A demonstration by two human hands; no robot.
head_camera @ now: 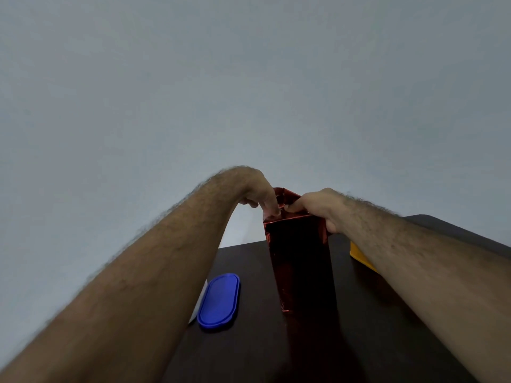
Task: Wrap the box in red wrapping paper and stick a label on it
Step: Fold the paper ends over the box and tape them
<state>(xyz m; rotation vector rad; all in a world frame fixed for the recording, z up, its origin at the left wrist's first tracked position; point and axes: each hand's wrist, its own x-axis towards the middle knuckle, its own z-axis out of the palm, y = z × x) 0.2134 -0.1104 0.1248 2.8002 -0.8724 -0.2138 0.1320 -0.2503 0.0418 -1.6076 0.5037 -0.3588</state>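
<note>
I am standing the box point(300, 261) upright on the dark table point(249, 355), near its middle, with the red wrapping paper point(287, 196) already covering its near face and rising as a flap at the far edge of the top end.

I am working the top end closure. My left hand point(260, 194) is reaching over from the left, with its fingertips point(272, 210) pressing down on the paper at the top left corner; the fingers are bent downward, and I cannot tell whether they are pinching a fold or only pressing it. My right hand point(318, 207) is gripping the top right edge, thumb toward the centre, fingers wrapping down the right side of the box.

To do this step well, in my judgement:
1. I am keeping the right hand firm so the tall box is not tipping.
2. I am creasing each fold hard against the box edge before lowering the flap, since the foil-like paper is likely to spring back.
3. I am pulling the paper taut to avoid slack at the corners.

No label is visible on the box yet.

Left of the box a blue oval lid point(219, 299) is lying flat, with a white object point(200, 302) just beside it. A yellow object point(360, 255) is showing behind my right forearm.
</note>
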